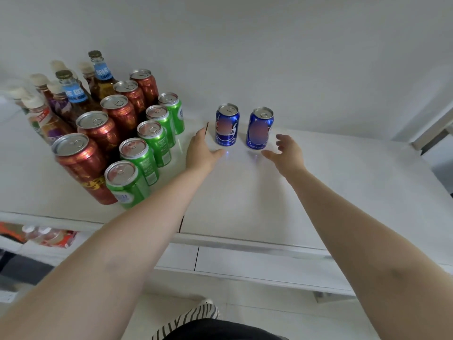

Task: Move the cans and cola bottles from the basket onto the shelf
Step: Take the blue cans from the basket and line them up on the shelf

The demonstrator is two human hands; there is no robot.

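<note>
Two blue cola cans stand upright side by side near the back of the white shelf top [245, 207]: the left blue can [227, 124] and the right blue can [260, 128]. My left hand [201, 151] hovers just left of and in front of the left can, fingers apart, holding nothing. My right hand [285, 152] is open just right of and in front of the right can, not touching it. The basket is not in view.
On the shelf's left stand a row of green cans [157, 139], a row of red cans [107, 133] and several bottles [73, 94] behind. A white wall rises behind. Below the front edge is a lower shelf with packaged goods [49, 238].
</note>
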